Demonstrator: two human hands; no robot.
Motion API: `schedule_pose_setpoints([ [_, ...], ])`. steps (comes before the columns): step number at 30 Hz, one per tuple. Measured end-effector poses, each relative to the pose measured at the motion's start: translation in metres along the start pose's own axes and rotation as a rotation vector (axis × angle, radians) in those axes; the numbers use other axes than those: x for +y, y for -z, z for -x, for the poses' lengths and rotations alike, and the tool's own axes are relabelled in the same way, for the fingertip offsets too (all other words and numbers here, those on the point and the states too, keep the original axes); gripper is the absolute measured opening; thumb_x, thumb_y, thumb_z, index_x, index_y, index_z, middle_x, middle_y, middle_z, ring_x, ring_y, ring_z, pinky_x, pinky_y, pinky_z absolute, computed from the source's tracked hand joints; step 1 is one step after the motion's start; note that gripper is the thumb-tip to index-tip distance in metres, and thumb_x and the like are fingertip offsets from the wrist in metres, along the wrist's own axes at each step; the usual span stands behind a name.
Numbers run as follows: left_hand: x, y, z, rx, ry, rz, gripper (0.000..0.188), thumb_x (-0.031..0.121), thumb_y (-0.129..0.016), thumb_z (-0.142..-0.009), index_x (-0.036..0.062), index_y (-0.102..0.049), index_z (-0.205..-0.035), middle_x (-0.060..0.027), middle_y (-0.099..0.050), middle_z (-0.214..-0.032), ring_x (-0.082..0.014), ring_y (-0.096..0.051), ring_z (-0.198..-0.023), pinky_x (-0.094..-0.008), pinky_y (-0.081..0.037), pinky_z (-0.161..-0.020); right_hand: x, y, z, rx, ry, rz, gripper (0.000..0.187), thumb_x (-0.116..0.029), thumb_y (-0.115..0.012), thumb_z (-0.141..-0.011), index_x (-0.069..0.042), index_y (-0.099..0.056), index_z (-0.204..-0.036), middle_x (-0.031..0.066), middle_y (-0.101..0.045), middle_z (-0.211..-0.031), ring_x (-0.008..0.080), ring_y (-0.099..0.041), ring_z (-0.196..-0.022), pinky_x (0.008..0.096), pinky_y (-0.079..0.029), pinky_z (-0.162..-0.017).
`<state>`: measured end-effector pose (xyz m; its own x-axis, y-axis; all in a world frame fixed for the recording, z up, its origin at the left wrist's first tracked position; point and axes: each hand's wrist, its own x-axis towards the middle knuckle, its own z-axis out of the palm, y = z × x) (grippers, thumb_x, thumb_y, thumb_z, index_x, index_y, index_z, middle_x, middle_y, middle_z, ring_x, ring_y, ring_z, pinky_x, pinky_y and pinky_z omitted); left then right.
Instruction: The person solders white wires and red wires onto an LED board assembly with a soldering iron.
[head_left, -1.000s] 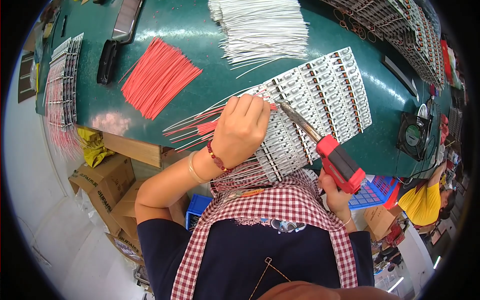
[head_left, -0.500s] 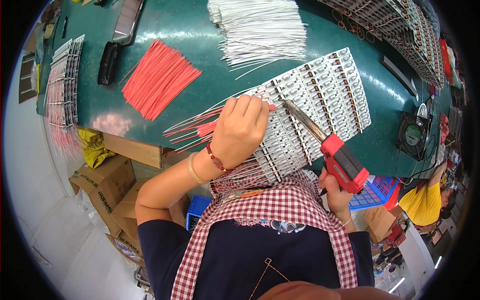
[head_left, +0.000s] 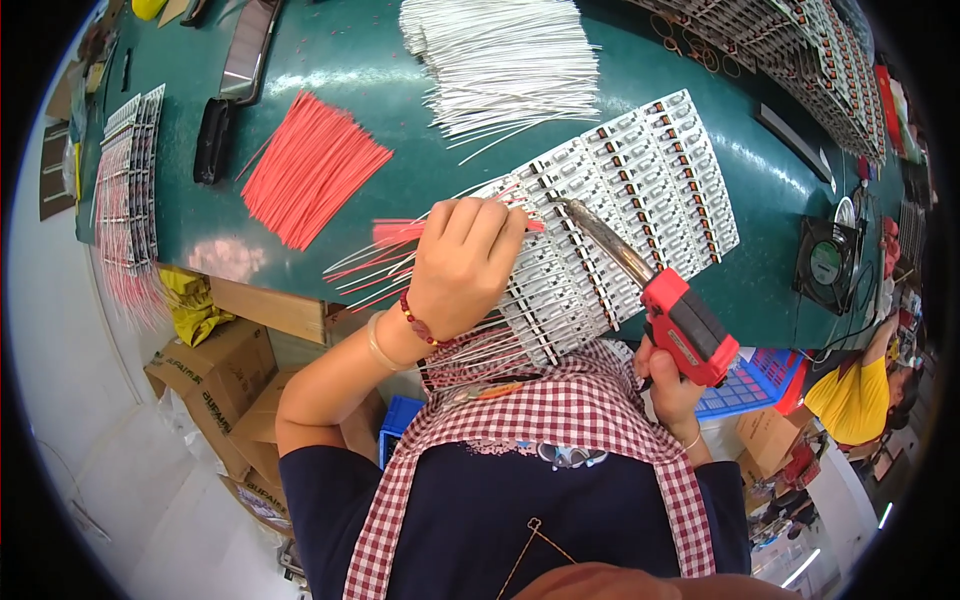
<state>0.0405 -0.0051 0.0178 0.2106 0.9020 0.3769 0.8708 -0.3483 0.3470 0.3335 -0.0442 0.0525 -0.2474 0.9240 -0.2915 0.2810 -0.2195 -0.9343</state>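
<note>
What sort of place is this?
Probably an electronics assembly workshop: a green workbench holds a panel of small circuit boards and bundles of red wires, and the right hand holds a red-handled soldering gun.

Green bench (head_left: 360,60) bears red wires (head_left: 310,168) left, white wires (head_left: 510,60) far, circuit-board panel (head_left: 640,200) right

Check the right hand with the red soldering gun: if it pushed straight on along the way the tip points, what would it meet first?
Most likely the white circuit-board panel: the right hand aims the red soldering gun up-left, its tip already at the panel beside the left hand's fingertips. Depth is unclear, so contact can't be confirmed.
</note>
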Motion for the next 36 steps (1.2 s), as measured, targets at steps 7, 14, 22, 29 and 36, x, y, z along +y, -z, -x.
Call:
schedule_pose_setpoints([
  [7, 0.006, 0.0, 0.008, -0.044, -0.034, 0.066, 0.03, 0.003, -0.063, -0.071, -0.0002, -0.068, -0.101, -0.0059, -0.057, -0.086, -0.0218, -0.053, -0.075, -0.0339, -0.042, -0.068, 0.016, 0.009, 0.013, -0.048, -0.046, -0.018, 0.052, -0.033, -0.064, -0.095, 0.006, -0.05, -0.127, 0.0084, -0.057, -0.078, 0.0137, -0.052, -0.061, 0.0275, -0.044, -0.056],
  [14, 0.008, -0.003, 0.009, -0.053, 0.009, 0.06, 0.03, 0.003, -0.062, -0.071, -0.0005, -0.068, -0.1, -0.0059, -0.055, -0.083, -0.022, -0.053, -0.075, -0.0347, -0.042, -0.067, 0.022, 0.008, 0.019, -0.049, -0.113, -0.023, 0.056, -0.037, -0.067, -0.093, 0.006, -0.051, -0.125, 0.0082, -0.057, -0.077, 0.0144, -0.053, -0.062, 0.0284, -0.044, -0.057],
  [22, 0.009, -0.003, 0.005, -0.044, 0.037, 0.075, 0.028, 0.0, -0.062, -0.069, 0.0001, -0.068, -0.097, -0.0062, -0.052, -0.08, -0.0222, -0.052, -0.075, -0.0342, -0.041, -0.067, 0.026, 0.014, 0.015, -0.116, -0.129, 0.06, 0.02, -0.014, -0.071, -0.087, -0.002, -0.068, -0.103, 0.0079, -0.065, -0.093, 0.0195, -0.063, -0.081, 0.0333, -0.05, -0.073],
  [29, 0.01, -0.002, 0.003, -0.041, 0.043, 0.082, 0.026, -0.001, -0.062, -0.069, 0.001, -0.068, -0.094, -0.0061, -0.049, -0.079, -0.0224, -0.051, -0.073, -0.0349, -0.041, -0.066, 0.04, 0.02, 0.024, -0.074, -0.042, 0.261, 0.021, -0.012, -0.072, -0.08, -0.002, -0.069, -0.098, 0.0137, -0.066, -0.092, 0.0278, -0.066, -0.077, 0.0349, -0.051, -0.067],
  [36, 0.01, -0.002, 0.003, -0.034, 0.051, 0.084, 0.026, -0.001, -0.062, -0.07, 0.0009, -0.068, -0.095, -0.0064, -0.049, -0.078, -0.0226, -0.051, -0.074, -0.0349, -0.041, -0.066, 0.029, 0.011, 0.015, -0.061, -0.028, 0.189, 0.022, -0.014, -0.072, -0.081, -0.002, -0.07, -0.098, 0.0132, -0.067, -0.092, 0.0277, -0.066, -0.077, 0.035, -0.051, -0.068],
])
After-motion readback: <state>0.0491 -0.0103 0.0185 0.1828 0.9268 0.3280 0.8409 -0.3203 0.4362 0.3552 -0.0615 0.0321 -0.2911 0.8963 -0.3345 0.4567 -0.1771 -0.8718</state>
